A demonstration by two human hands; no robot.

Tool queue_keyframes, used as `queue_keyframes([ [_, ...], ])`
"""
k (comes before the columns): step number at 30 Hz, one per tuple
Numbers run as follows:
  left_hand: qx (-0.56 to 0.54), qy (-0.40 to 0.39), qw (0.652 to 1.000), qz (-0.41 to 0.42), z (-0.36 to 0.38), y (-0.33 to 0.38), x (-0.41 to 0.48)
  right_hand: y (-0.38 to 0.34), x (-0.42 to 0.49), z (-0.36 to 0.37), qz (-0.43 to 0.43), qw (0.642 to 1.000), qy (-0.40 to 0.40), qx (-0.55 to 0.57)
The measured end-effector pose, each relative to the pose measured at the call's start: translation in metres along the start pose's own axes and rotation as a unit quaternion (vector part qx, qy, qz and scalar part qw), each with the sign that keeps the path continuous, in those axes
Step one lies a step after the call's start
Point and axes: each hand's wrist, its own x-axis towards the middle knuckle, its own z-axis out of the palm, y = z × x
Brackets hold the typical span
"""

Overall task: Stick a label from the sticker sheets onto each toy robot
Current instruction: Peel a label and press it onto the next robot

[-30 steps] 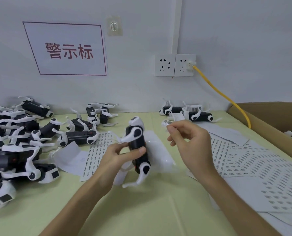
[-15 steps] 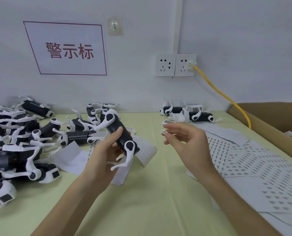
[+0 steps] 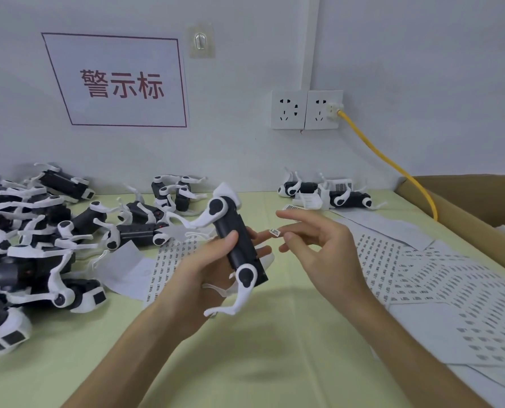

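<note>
At centre, left hand (image 3: 199, 270) grips one robot (image 3: 236, 241); relaxed right hand (image 3: 326, 250) carries one label (image 3: 275, 232).

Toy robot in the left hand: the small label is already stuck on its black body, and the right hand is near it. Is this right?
Not quite. In the head view the label is not yet on the toy robot; it sits on a fingertip of the right hand, just apart from the black body. The left hand does hold the toy robot, and the right hand is near it.
</note>
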Motion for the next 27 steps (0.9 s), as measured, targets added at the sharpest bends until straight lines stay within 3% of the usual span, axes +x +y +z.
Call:
queue_keyframes([
  [3, 0.005, 0.005, 1.0, 0.002, 0.003, 0.003, -0.003, 0.001, -0.001, 0.0, -0.002, 1.0, 0.002, -0.018],
  [9, -0.028, -0.06, 0.998, -0.001, 0.003, 0.007, -0.005, 0.0, -0.001, 0.0, 0.004, 1.0, -0.004, -0.023],
  [27, -0.081, -0.077, 0.993, -0.025, 0.002, 0.01, 0.005, -0.002, -0.003, 0.002, 0.015, 0.999, -0.027, -0.042],
])
